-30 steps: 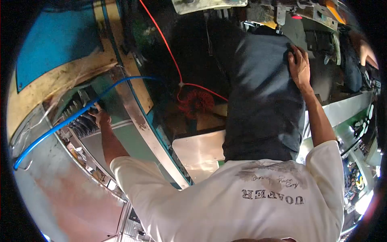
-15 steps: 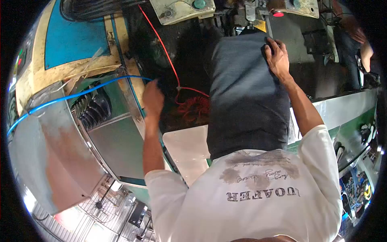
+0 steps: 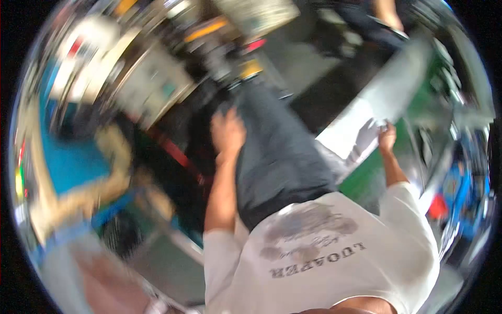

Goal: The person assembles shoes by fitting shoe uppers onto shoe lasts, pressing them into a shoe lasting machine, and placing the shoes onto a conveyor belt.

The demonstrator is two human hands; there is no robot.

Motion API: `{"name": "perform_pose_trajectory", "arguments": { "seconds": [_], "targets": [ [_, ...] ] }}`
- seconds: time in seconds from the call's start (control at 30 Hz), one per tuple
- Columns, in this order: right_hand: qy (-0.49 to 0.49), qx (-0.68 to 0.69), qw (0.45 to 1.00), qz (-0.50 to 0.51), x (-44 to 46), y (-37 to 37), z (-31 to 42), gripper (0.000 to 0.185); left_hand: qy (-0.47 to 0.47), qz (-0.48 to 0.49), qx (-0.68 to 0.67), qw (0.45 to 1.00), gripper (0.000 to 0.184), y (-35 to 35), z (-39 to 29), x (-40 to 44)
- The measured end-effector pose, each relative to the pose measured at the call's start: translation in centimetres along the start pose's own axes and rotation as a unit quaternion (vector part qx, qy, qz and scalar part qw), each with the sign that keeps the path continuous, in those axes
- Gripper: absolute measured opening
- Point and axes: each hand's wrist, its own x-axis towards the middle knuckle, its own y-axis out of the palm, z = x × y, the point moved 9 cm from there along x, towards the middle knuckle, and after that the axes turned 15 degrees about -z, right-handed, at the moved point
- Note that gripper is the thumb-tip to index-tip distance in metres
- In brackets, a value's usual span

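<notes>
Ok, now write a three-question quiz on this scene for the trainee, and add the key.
1. Multiple choice: what is the left hand nearest to?
A) the dark trousers
B) the blue panel
C) the red thing at the far right

2. True or false: the right hand is resting on the white shirt.

3. Fill in the blank: in the picture, the red cord lies to the ____ of the dark trousers.

Key
1. A. Blur hides whether the hand touches them.
2. False: it is out by the pale metal ledge, though contact with the ledge cannot be told.
3. Left.
</notes>
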Motion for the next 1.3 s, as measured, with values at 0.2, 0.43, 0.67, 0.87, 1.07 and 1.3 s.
{"name": "perform_pose_trajectory", "arguments": {
  "seconds": [0.2,0.43,0.67,0.87,1.07,1.3],
  "targets": [
    [0.314,-0.575,0.747,-0.118,-32.6,-13.6,-14.7,0.024,0.056,0.047,0.015,0.997,0.047,3.5,0.4,0.2],
    [0.670,-0.370,0.643,0.019,-48.1,-13.6,1.5,0.054,0.042,0.099,0.102,0.989,0.048,4.6,0.1,0.0],
    [0.569,-0.548,0.606,0.095,-47.1,-9.3,2.4,0.046,0.024,0.100,0.089,0.991,0.047,4.1,-0.2,0.0],
    [0.633,-0.511,0.570,0.117,-47.0,-11.8,5.4,0.048,-0.001,0.056,0.054,0.997,0.047,3.4,0.2,-0.5],
    [0.664,-0.481,0.554,0.146,-47.7,-14.5,9.2,0.049,-0.006,0.043,0.010,0.999,0.044,3.2,1.1,-0.4],
    [0.678,-0.468,0.541,0.169,-48.5,-16.0,10.4,0.052,-0.024,0.104,0.026,0.994,0.049,3.0,0.3,-0.3]
  ]
}}
